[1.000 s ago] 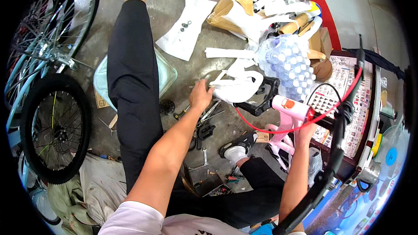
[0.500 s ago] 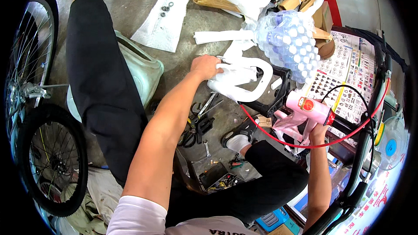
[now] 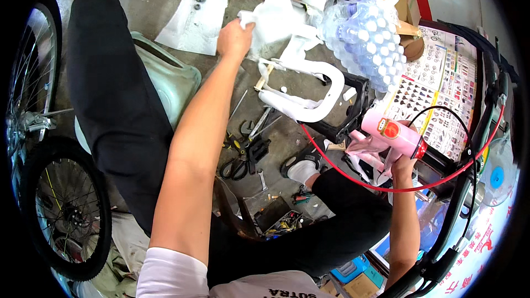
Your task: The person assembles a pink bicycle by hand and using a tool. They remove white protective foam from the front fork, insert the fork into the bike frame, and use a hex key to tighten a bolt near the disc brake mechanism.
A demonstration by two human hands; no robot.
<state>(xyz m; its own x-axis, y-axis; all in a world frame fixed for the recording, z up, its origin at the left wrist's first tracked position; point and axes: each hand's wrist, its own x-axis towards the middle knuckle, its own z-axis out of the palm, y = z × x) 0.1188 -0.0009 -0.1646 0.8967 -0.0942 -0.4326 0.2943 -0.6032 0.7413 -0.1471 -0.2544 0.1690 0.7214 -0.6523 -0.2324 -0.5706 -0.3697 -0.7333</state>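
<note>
My left hand [image 3: 234, 40], arm stretched forward, pinches the edge of a white packing foam sheet [image 3: 276, 22], smeared by motion, above the floor. Right of it lies a curved white piece [image 3: 326, 91], shaped like a fork or fender, with more white wrapping along its arms. Beyond its base a pink bicycle frame tube [image 3: 386, 129] carries a red and gold badge and a red ring. My right hand [image 3: 404, 168] is closed round the pink frame from below, some fingers hidden behind it. A red cable [image 3: 381, 189] loops under the frame.
Scissors [image 3: 234, 168], wrenches and a toolbox [image 3: 276, 215] lie on the floor between my legs. A pack of bottles [image 3: 367, 41] stands ahead, beside cardboard scraps. A pale green plastic container [image 3: 171, 77] is by my left leg. Bicycle wheels [image 3: 66, 209] stand at the left.
My left hand has moved forward and left, carrying the white foam sheet away from the curved white piece, which is now more exposed. My right hand stays on the pink frame.
</note>
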